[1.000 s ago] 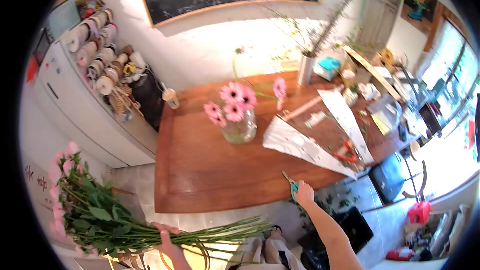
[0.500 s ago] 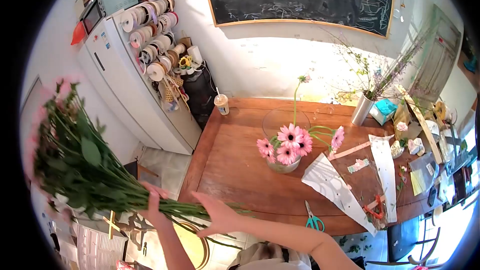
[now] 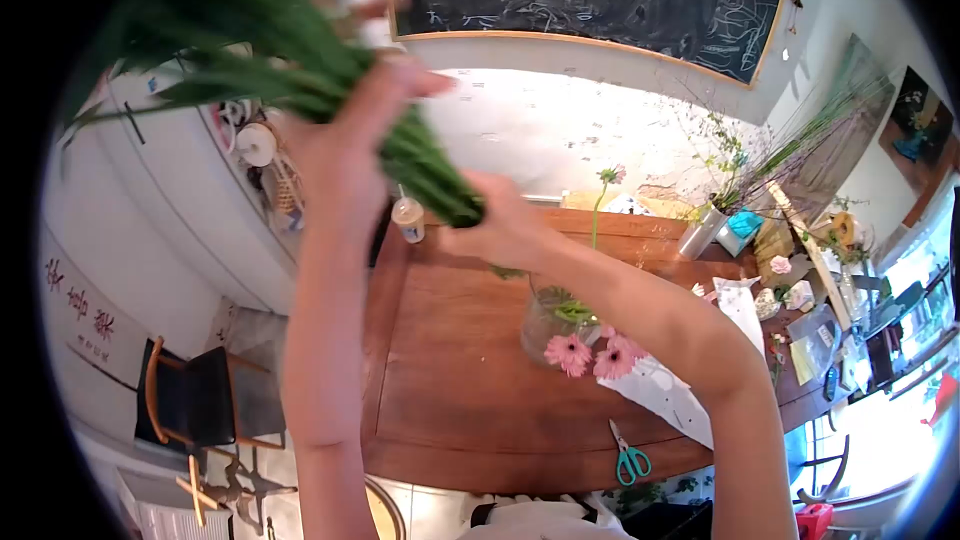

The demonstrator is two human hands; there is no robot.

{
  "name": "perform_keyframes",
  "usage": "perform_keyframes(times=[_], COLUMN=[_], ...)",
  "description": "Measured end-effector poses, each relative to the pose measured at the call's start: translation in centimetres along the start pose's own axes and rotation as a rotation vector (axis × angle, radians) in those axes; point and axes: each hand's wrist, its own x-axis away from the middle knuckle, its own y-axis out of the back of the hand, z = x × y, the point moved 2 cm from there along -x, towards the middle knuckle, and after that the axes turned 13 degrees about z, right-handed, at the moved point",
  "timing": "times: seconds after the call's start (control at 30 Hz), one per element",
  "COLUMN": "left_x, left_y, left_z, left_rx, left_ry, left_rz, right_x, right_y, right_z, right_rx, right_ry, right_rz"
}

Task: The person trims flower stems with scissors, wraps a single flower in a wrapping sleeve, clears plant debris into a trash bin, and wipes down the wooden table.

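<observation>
A large bunch of green stems [image 3: 300,50] is raised at the upper left, its leafy part blurred and cut off by the view's edge. My left hand [image 3: 365,110] is wrapped round the middle of the bunch. At its lower end, my right hand [image 3: 505,220] closes round the stem ends. Below my right forearm, a glass vase [image 3: 540,325] with pink gerberas [image 3: 568,354] stands on the wooden table [image 3: 450,380], partly hidden by the arm. Teal-handled scissors [image 3: 631,462] lie near the front edge, touched by neither hand.
A drink cup [image 3: 408,219] stands at the table's back left corner. White paper [image 3: 660,395] lies right of the glass vase. Farther back are a metal vase [image 3: 702,232] with tall branches and assorted supplies. A black chair [image 3: 200,395] is at the left.
The bunch has been lifted from low left to upper left and tilted, stem ends down to the right. My right hand released the scissors, moved over, and now grips the stem ends.
</observation>
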Motion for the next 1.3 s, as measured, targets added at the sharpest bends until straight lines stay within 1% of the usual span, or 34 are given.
perform_keyframes(times=[0.03,0.07,0.13,0.23,0.3,0.33,0.37,0.43,0.47,0.53,0.63,0.7,0.73,0.83,0.87,0.93,1.0,1.1,1.13,1.17,1.2,1.3], left_x=[0.0,0.3,1.9,4.5,6.0,6.4,7.2,7.0,7.1,6.8,7.2,8.5,9.2,11.0,12.0,13.2,14.4,17.0,17.3,19.5,20.6,22.9], left_y=[-0.7,-1.6,-3.5,-6.1,-7.1,-7.6,-8.1,-8.6,-8.8,-9.0,-9.2,-9.5,-9.5,-8.9,-8.7,-8.1,-7.3,-6.2,-5.9,-5.5,-5.3,-4.8], left_z=[2.5,4.7,9.4,14.7,18.4,20.1,21.6,22.9,23.3,23.5,24.5,25.5,26.3,28.3,29.2,30.0,30.9,32.4,32.0,33.5,33.7,33.2], left_rx=[0.014,0.077,0.158,0.248,0.192,0.227,0.313,0.274,0.311,0.327,0.395,0.490,0.453,0.431,0.483,0.463,0.479,0.552,0.492,0.482,0.457,0.414], left_ry=[0.058,0.133,0.282,0.436,0.554,0.527,0.622,0.589,0.622,0.640,0.653,0.695,0.700,0.785,0.826,0.868,0.880,0.918,0.892,0.899,0.916,0.939], left_rz=[0.060,0.096,0.164,0.245,0.348,0.432,0.411,0.530,0.520,0.569,0.601,0.591,0.599,0.635,0.601,0.621,0.663,0.612,0.599,0.606,0.613,0.617], right_x=[0.5,1.6,4.1,7.4,8.4,8.7,8.7,8.6,8.6,8.7,9.1,10.8,11.2,12.3,12.7,13.3,14.0,15.4,15.4,15.4,14.2,15.4], right_y=[1.5,2.7,4.5,5.1,5.2,5.4,5.7,6.0,5.8,4.8,4.1,3.0,2.8,2.4,2.4,2.8,3.4,4.2,5.0,5.7,6.7,7.9], right_z=[-2.3,-4.6,-10.0,-15.4,-17.0,-17.7,-18.1,-18.4,-18.4,-18.2,-18.5,-21.6,-22.3,-23.4,-23.9,-25.7,-26.5,-27.5,-27.3,-27.1,-23.5,-21.5], right_rx=[0.095,0.017,0.073,-0.039,-0.146,-0.203,-0.223,-0.266,-0.196,-0.053,-0.182,-0.246,-0.278,-0.308,-0.325,-0.347,-0.256,-0.072,-0.023,0.023,0.034,0.028], right_ry=[-0.013,-0.082,-0.181,-0.324,-0.372,-0.396,-0.385,-0.357,-0.395,-0.474,-0.539,-0.577,-0.597,-0.750,-0.795,-0.873,-0.891,-0.979,-1.006,-1.033,-1.063,-0.857], right_rz=[-0.083,-0.153,-0.247,-0.336,-0.331,-0.326,-0.322,-0.311,-0.354,-0.430,-0.511,-0.437,-0.400,-0.289,-0.242,-0.155,-0.006,0.167,0.230,0.291,0.353,0.287])
